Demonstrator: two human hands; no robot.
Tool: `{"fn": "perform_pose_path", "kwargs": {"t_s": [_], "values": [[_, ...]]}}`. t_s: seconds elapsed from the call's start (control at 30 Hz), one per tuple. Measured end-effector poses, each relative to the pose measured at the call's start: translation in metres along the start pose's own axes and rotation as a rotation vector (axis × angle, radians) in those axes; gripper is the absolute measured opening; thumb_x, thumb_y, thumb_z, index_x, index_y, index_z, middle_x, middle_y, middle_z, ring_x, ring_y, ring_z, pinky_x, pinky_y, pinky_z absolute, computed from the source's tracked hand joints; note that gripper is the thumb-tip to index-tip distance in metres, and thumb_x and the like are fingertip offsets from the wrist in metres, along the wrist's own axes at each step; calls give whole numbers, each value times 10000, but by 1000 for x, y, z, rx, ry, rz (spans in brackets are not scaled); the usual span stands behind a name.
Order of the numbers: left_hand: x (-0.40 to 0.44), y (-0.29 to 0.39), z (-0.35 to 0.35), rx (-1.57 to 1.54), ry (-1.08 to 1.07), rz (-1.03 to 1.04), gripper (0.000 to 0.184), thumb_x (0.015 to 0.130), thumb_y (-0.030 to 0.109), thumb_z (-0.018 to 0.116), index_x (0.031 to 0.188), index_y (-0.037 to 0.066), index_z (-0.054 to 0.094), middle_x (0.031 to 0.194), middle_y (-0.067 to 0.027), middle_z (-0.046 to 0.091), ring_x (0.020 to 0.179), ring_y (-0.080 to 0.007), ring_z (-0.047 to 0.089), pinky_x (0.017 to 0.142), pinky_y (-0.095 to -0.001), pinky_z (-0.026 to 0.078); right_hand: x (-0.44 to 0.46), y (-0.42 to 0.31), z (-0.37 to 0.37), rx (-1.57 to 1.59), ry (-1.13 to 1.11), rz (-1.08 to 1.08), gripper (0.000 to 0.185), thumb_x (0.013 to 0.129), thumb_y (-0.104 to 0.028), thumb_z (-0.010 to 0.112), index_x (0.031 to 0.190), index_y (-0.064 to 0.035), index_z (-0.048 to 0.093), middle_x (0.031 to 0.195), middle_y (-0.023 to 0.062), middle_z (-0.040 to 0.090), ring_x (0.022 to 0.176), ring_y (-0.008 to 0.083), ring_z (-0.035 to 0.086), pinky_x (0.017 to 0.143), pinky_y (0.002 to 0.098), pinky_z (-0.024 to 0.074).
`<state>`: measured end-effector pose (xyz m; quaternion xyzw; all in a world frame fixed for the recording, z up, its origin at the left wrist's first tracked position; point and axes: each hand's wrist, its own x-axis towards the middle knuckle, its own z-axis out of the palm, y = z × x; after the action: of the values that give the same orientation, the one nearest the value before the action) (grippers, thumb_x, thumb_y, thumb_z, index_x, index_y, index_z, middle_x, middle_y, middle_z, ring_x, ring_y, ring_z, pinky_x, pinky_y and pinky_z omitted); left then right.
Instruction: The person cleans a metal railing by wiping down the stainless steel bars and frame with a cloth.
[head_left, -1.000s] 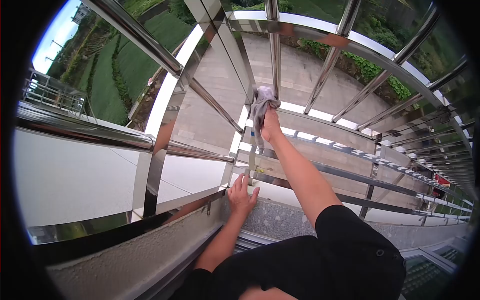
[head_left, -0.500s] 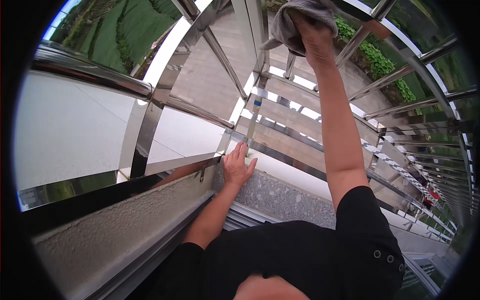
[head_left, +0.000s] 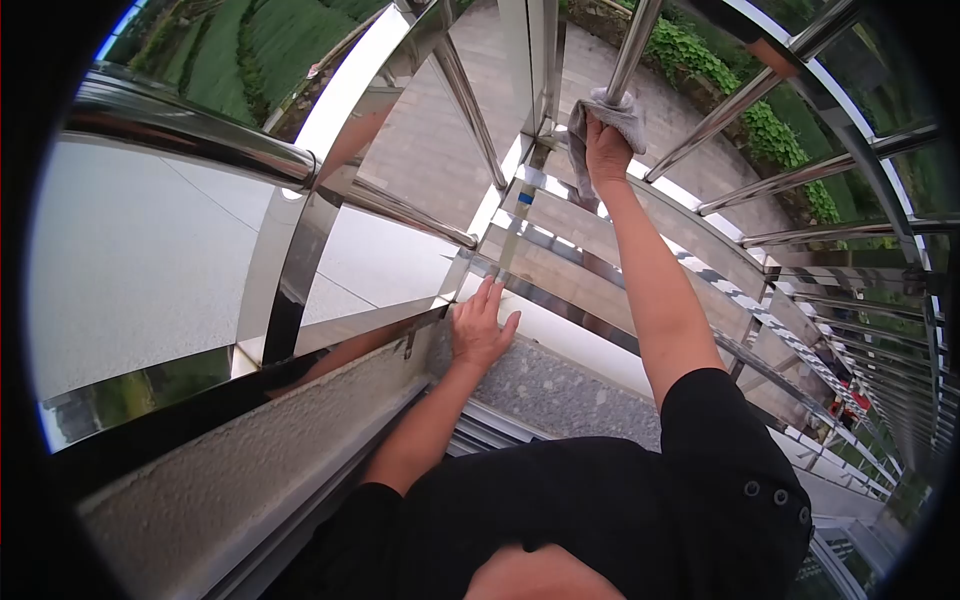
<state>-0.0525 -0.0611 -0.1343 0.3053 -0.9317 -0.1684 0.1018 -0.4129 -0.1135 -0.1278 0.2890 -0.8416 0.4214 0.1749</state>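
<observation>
My right hand (head_left: 608,153) is closed on a grey cloth (head_left: 622,122), which is wrapped around an upright metal bar (head_left: 636,45) near the bar's lower end. Part of the cloth hangs down on the left side of the hand. My left hand (head_left: 480,325) lies flat with its fingers stretched out, resting at the corner of the ledge beside the lower metal rails. Below its palm is the speckled grey stone sill (head_left: 560,388).
Shiny metal railing bars (head_left: 715,120) surround me on the front and right. A thick horizontal rail (head_left: 190,135) crosses the left. Rough wall (head_left: 250,440) and window track (head_left: 490,428) run close by my body. Paving and green plants (head_left: 780,140) lie far below.
My right hand has slid the grey cloth down along the upright bar, from the top of the view toward its lower end. My left hand stays about where it was.
</observation>
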Motion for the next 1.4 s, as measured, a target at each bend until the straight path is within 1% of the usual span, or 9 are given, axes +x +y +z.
{"fn": "perform_pose_path", "kwargs": {"t_s": [0.1, 0.2, 0.33, 0.47, 0.57, 0.77, 1.0, 1.33, 1.4], "values": [[1, -1, 1, 1, 12, 9, 582, 796, 356, 662, 1289, 89, 507, 1356, -110, 487, 1069, -263, 561, 913, -421, 376, -34, 28, -1, -191, -150, -74, 359, 901, -378, 545, 1110, -91, 603, 1086, 138, 619, 955, 337, 604, 783, 433, 494], [0, -1, 5, -3, 37, 7, 579, 792, 353, 664, 1285, 91, 512, 1354, -107, 488, 1058, -262, 563, 914, -419, 376, -36, 14, -18, -294, -464, 181, 338, 901, -340, 546, 1096, -81, 640, 1079, 176, 629, 997, 332, 598, 840, 441, 481], [-1, -2, 5, 15, 37, 16, 573, 787, 349, 668, 1275, 88, 519, 1353, -108, 488, 1055, -261, 562, 914, -415, 376, -83, 43, -34, -181, -134, -294, 403, 834, -293, 621, 1168, -68, 608, 1107, 183, 631, 1016, 353, 603, 836, 439, 491], [-1, 0, 1, -7, -2, -7, 557, 788, 334, 664, 1266, 86, 521, 1358, -114, 482, 1053, -263, 559, 914, -413, 374, -110, 2, -82, 206, -275, -23, 375, 829, -263, 626, 1140, -54, 610, 1101, 199, 624, 1009, 377, 592, 840, 439, 475], [-1, -1, 2, 9, 15, 10, 546, 783, 323, 675, 1255, 96, 519, 1342, -103, 488, 1053, -257, 563, 896, -414, 380, -93, -9, -57, -45, -334, -161, 349, 829, -271, 623, 1090, -39, 611, 1084, 216, 614, 978, 385, 593, 838, 439, 472], [-3, -3, -1, 2, 18, 10, 555, 785, 334, 663, 1260, 84, 521, 1356, -104, 484, 1020, -239, 576, 893, -399, 398, -20, -18, 19, 438, -799, 453, 429, 741, -237, 629, 1043, 67, 623, 1026, 245, 637, 988, 327, 621, 885, 360, 457], [-5, -2, -2, 19, 19, 4, 532, 785, 361, 667, 1252, 136, 548, 1337, -84, 500, 1015, -238, 592, 891, -398, 404, -25, -2, 5, -198, -843, 134, 479, 791, -319, 587, 1163, -17, 605, 1205, 215, 595, 1115, 363, 572, 942, 418, 462], [0, 2, -3, 7, 6, -4, 645, 756, 341, 686, 1333, 147, 474, 1335, -91, 495, 1029, -258, 572, 887, -414, 392, -34, 31, -7, -265, -826, -302, 293, 827, -301, 539, 950, -85, 696, 1014, 164, 679, 914, 322, 664, 777, 419, 537], [0, 0, 2, 19, 18, 7, 677, 753, 342, 687, 1352, 137, 447, 1354, -91, 483, 1038, -256, 572, 895, -417, 386, -35, 4, -26, -393, -1034, -284, 282, 825, -264, 539, 982, -79, 681, 1032, 184, 667, 932, 342, 650, 777, 423, 535]]}}
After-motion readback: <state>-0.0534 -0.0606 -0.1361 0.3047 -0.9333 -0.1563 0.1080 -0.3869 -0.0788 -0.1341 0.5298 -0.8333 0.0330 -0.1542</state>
